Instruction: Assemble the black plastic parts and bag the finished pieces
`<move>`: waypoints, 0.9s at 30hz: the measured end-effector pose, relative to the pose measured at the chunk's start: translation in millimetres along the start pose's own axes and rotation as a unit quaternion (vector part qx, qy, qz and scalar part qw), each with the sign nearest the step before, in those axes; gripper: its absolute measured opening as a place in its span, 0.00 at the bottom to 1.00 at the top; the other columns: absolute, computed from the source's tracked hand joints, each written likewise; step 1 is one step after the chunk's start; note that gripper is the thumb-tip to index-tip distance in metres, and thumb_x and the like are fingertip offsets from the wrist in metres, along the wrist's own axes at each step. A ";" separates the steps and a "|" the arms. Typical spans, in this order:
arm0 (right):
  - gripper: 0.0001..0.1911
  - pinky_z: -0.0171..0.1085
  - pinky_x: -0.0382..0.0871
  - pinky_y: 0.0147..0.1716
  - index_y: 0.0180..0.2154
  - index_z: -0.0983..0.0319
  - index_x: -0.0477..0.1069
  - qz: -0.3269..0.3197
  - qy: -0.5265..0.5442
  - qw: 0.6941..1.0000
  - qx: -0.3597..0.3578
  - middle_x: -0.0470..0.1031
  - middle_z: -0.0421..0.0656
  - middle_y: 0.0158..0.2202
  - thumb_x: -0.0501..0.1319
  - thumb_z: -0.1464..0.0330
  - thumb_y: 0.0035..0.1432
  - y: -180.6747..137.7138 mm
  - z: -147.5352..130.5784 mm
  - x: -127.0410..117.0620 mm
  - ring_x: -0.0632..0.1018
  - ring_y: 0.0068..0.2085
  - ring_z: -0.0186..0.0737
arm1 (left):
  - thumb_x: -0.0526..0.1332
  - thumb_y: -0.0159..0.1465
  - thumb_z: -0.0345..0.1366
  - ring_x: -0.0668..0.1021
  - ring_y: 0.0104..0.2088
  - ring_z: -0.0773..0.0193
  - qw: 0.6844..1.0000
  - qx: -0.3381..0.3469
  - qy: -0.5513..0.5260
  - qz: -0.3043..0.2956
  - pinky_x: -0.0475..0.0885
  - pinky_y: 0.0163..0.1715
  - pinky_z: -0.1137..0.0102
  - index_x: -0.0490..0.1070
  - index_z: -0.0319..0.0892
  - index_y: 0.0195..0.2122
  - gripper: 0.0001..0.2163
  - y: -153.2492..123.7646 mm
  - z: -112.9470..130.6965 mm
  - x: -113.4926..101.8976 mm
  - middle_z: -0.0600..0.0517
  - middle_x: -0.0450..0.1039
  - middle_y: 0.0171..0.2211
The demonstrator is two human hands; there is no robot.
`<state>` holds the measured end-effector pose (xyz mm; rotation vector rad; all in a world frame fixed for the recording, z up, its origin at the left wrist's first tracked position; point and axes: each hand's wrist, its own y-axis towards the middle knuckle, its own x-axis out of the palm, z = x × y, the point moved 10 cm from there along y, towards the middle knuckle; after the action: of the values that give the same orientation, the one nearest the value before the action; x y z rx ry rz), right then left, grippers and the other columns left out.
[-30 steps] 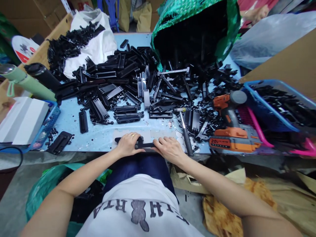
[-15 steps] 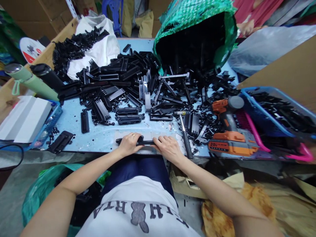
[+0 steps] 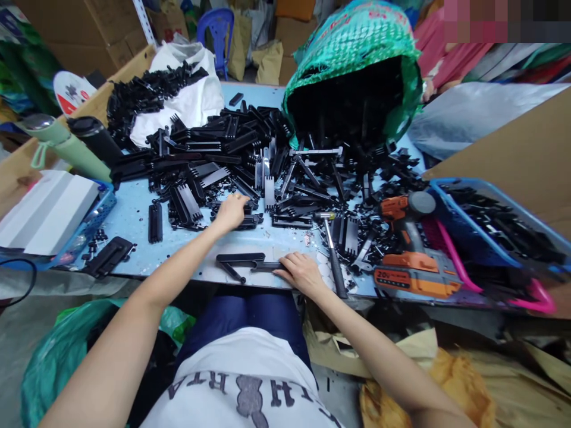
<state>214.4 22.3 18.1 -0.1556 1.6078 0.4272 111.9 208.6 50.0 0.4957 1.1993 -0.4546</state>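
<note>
Bare forearms, white T-shirt with dark printed letters and a grey figure, dark blue trousers

The left hand has left the black bracket and reached forward to the parts pile.

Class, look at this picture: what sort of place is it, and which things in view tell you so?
Probably a small assembly workshop: a heap of black plastic parts covers the blue table, with a cordless drill and hammer nearby, and cardboard boxes stacked behind.
</note>
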 end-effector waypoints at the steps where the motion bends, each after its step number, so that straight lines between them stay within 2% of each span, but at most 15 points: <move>1: 0.20 0.37 0.57 0.35 0.39 0.63 0.71 -0.002 0.011 1.000 0.000 0.74 0.46 0.34 0.50 0.56 0.63 -0.6 0.7 0.8 0.71 0.37 0.40 | 0.49 0.59 0.24 0.70 0.49 0.56 0.999 -0.014 0.036 -0.038 0.66 0.47 0.64 0.69 0.41 0.50 0.20 22.0 -16.2 4.2 0.43 0.68 0.48; 2: 0.20 0.37 0.58 0.36 0.40 0.63 0.71 -0.004 0.021 1.000 0.002 0.74 0.47 0.35 0.50 0.56 0.63 -1.2 1.9 0.5 0.71 0.38 0.41 | 0.51 0.57 0.23 0.70 0.48 0.56 0.995 -0.006 0.063 -0.083 0.65 0.47 0.66 0.71 0.41 0.48 0.20 40.6 -27.6 10.9 0.43 0.69 0.47; 4: 0.19 0.38 0.59 0.38 0.42 0.63 0.71 0.000 0.039 0.999 0.014 0.74 0.47 0.38 0.50 0.57 0.63 -1.6 8.5 -4.2 0.71 0.40 0.41 | 0.55 0.53 0.23 0.72 0.46 0.57 0.990 0.008 0.072 -0.119 0.66 0.46 0.68 0.74 0.41 0.42 0.17 67.5 -45.1 16.3 0.45 0.71 0.43; 7: 0.17 0.38 0.62 0.40 0.43 0.63 0.70 0.028 0.046 0.996 0.075 0.74 0.48 0.40 0.47 0.63 0.65 1.4 41.2 -21.0 0.71 0.41 0.42 | 0.58 0.52 0.26 0.73 0.44 0.56 0.989 0.025 0.070 -0.129 0.66 0.46 0.68 0.76 0.39 0.35 0.11 80.3 -55.3 19.7 0.45 0.73 0.38; 11: 0.16 0.40 0.62 0.41 0.44 0.63 0.70 0.052 -0.007 0.970 0.239 0.73 0.50 0.41 0.45 0.69 0.64 7.0 123.0 -46.3 0.70 0.43 0.45 | 0.52 0.59 0.30 0.72 0.45 0.55 0.994 0.023 0.069 -0.079 0.65 0.48 0.66 0.73 0.35 0.40 0.12 66.7 -59.7 12.7 0.41 0.71 0.42; 12: 0.16 0.40 0.62 0.41 0.44 0.64 0.70 0.040 -0.022 0.961 0.273 0.73 0.50 0.42 0.46 0.70 0.63 9.0 141.1 -48.6 0.70 0.42 0.46 | 0.50 0.60 0.30 0.72 0.45 0.55 0.996 0.011 0.063 -0.056 0.65 0.47 0.66 0.72 0.34 0.42 0.13 62.1 -63.2 8.7 0.40 0.71 0.42; 14: 0.15 0.39 0.61 0.39 0.44 0.64 0.70 -0.015 -0.038 0.955 0.292 0.74 0.50 0.42 0.48 0.72 0.61 17.9 162.0 -42.5 0.70 0.42 0.46 | 0.49 0.60 0.28 0.73 0.45 0.56 0.999 -0.013 0.039 -0.010 0.66 0.46 0.66 0.69 0.34 0.47 0.16 54.9 -71.4 0.6 0.42 0.71 0.42; 16: 0.14 0.39 0.61 0.37 0.42 0.63 0.72 -0.091 -0.053 0.960 0.261 0.74 0.50 0.40 0.50 0.75 0.58 29.6 163.4 -26.8 0.70 0.43 0.46 | 0.50 0.59 0.25 0.73 0.45 0.57 0.999 -0.024 0.016 0.015 0.65 0.47 0.67 0.66 0.36 0.50 0.18 52.4 -76.9 -3.1 0.43 0.71 0.43; 19: 0.14 0.39 0.58 0.35 0.36 0.66 0.73 -0.149 -0.103 0.958 0.221 0.73 0.55 0.39 0.50 0.78 0.56 40.4 154.6 -10.4 0.68 0.44 0.49 | 0.52 0.58 0.24 0.72 0.48 0.58 0.999 -0.011 0.013 -0.028 0.65 0.49 0.68 0.67 0.37 0.51 0.20 59.0 -73.0 6.6 0.44 0.70 0.46; 22: 0.13 0.40 0.58 0.35 0.35 0.68 0.72 -0.144 -0.140 0.958 0.206 0.72 0.57 0.39 0.49 0.77 0.57 43.9 148.3 -12.3 0.67 0.44 0.49 | 0.56 0.57 0.27 0.72 0.48 0.58 0.996 0.001 0.020 -0.087 0.65 0.50 0.69 0.70 0.40 0.49 0.17 69.2 -61.3 20.5 0.45 0.68 0.48; 25: 0.13 0.39 0.58 0.35 0.38 0.68 0.70 -0.131 -0.142 0.961 0.200 0.72 0.55 0.37 0.48 0.77 0.58 42.3 138.8 -25.9 0.69 0.41 0.47 | 0.57 0.57 0.26 0.73 0.47 0.57 0.995 -0.025 0.019 -0.094 0.66 0.49 0.68 0.71 0.39 0.45 0.15 77.7 -53.7 26.3 0.44 0.68 0.47; 27: 0.13 0.37 0.58 0.34 0.40 0.67 0.68 -0.130 -0.109 0.968 0.186 0.72 0.52 0.36 0.46 0.77 0.60 41.4 122.0 -32.4 0.71 0.38 0.43 | 0.55 0.57 0.24 0.73 0.47 0.54 0.995 -0.054 0.018 -0.087 0.66 0.48 0.65 0.70 0.34 0.46 0.15 81.3 -51.8 27.7 0.40 0.69 0.45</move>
<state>316.4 99.6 53.9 -0.0308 1.3990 -0.0619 127.7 302.6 18.9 0.3088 1.3008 -0.5291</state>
